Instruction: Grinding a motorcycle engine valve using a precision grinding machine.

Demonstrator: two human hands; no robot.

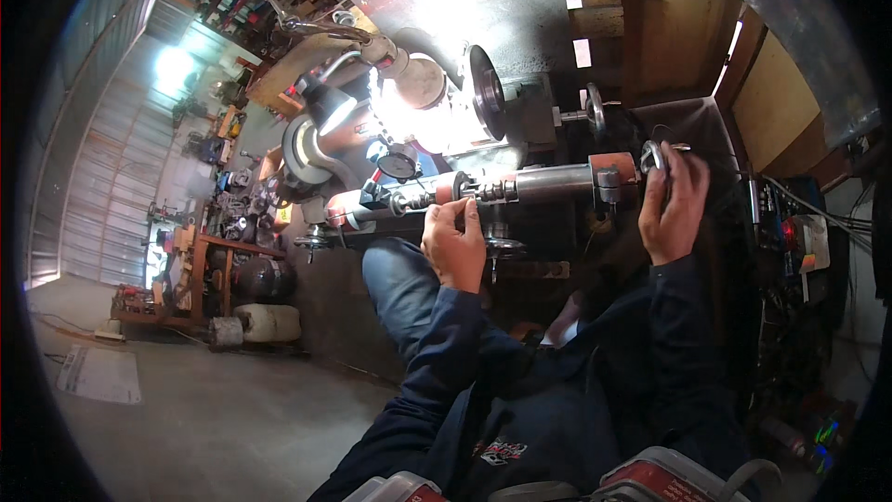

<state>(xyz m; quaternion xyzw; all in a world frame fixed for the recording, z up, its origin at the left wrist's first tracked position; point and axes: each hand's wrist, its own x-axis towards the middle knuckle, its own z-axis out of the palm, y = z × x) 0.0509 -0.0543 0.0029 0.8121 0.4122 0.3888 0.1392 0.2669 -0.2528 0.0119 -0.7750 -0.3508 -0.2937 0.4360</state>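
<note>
In front of me a lobed metal shaft [503,191] lies lengthwise on a bench machine. My left hand [453,246] is closed, with its thumb and fingertips pinched at the shaft's near side. A round dial gauge [400,161] stands just behind the shaft's left part. Past the shaft's right end runs a smooth metal cylinder [555,183], up to an orange-red block [612,167]. My right hand [674,209] is closed around a shiny round metal handle [654,157] beyond that block; its fingers partly hide the handle.
A lit work lamp [327,106] hangs over the machine's left side. Behind the shaft stands a large disc-shaped wheel [484,91]. Handwheels [505,248] stick out at the machine's near side. Cables and tools crowd the right. A wooden rack [198,279] and a pale jug [269,323] stand left.
</note>
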